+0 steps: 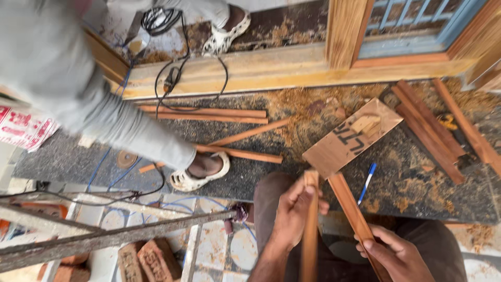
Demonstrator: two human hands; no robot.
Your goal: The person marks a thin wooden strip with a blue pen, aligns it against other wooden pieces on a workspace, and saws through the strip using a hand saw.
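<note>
Fingers of the left hand (292, 211) close around one upright wooden strip (310, 230), while the right hand (394, 253) grips a second strip (352, 211) slanting up-left toward it. Beyond both hands lie one plywood offcut (349, 138), one blue pen (367, 183) and another person's sandalled foot (201, 175).

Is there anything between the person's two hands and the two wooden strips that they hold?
Nothing visible. The left hand is closed directly around one wooden strip, and the right hand grips the other strip directly. The pen lies apart on the floor.
</note>
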